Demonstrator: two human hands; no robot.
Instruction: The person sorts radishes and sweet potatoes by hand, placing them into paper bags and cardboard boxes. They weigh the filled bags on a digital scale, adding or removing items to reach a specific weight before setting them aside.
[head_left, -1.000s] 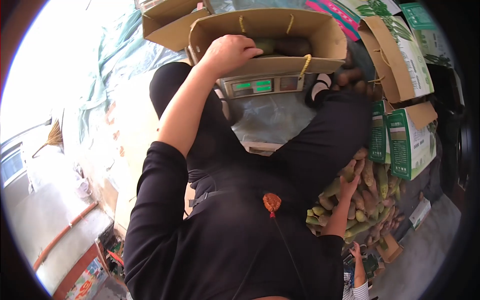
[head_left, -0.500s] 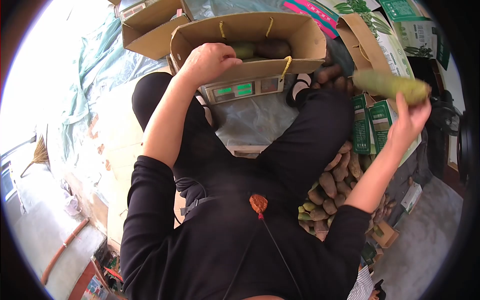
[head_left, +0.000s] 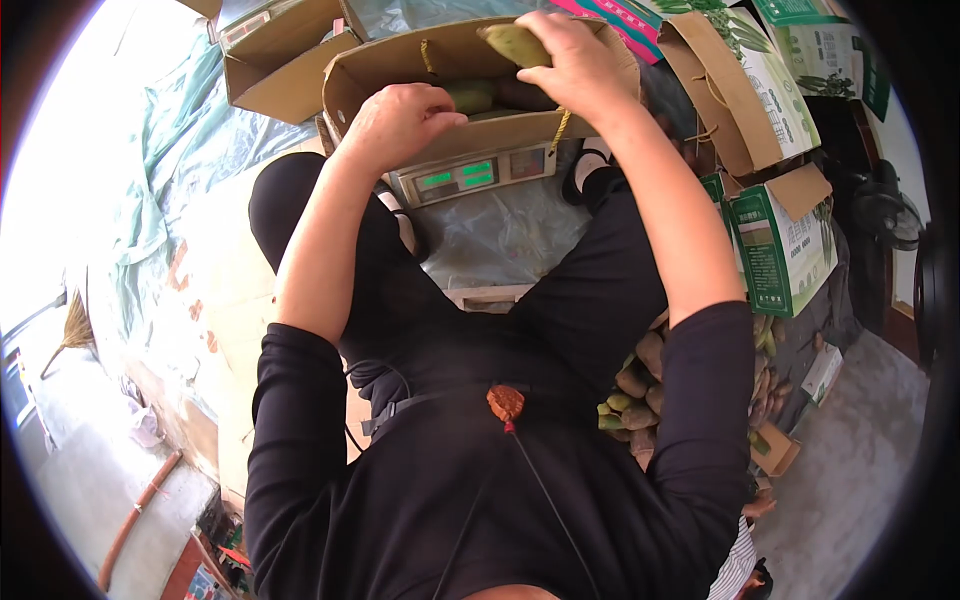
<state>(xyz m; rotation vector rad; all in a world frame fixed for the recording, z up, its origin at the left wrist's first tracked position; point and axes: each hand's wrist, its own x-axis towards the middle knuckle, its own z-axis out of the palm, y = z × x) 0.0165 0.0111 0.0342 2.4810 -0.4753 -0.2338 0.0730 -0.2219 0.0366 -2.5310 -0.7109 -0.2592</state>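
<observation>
My right hand (head_left: 575,65) grips a green radish (head_left: 517,45) over the open cardboard box (head_left: 490,132). Only one end of the radish shows past my fingers. My left hand (head_left: 405,122) is at the near left rim of the box, its fingers curled over the edge and the thumb pointing right. Inside lie a green radish (head_left: 470,97) and a darker one beside it, partly covered by the rim. Yellow cord handles (head_left: 560,130) hang on the box. It stands on a digital scale (head_left: 470,178) with lit green digits, between my feet.
Another open carton (head_left: 285,65) stands at the upper left. To the right are an open brown-flapped carton (head_left: 735,95) and a green-and-white box (head_left: 785,245). Several radishes (head_left: 635,385) are heaped beside my right leg. A black fan (head_left: 885,205) stands further right.
My right hand has swung from the far right to above the box, carrying the green radish. My left hand stays at the box rim. The green-and-white box at right is more exposed.
</observation>
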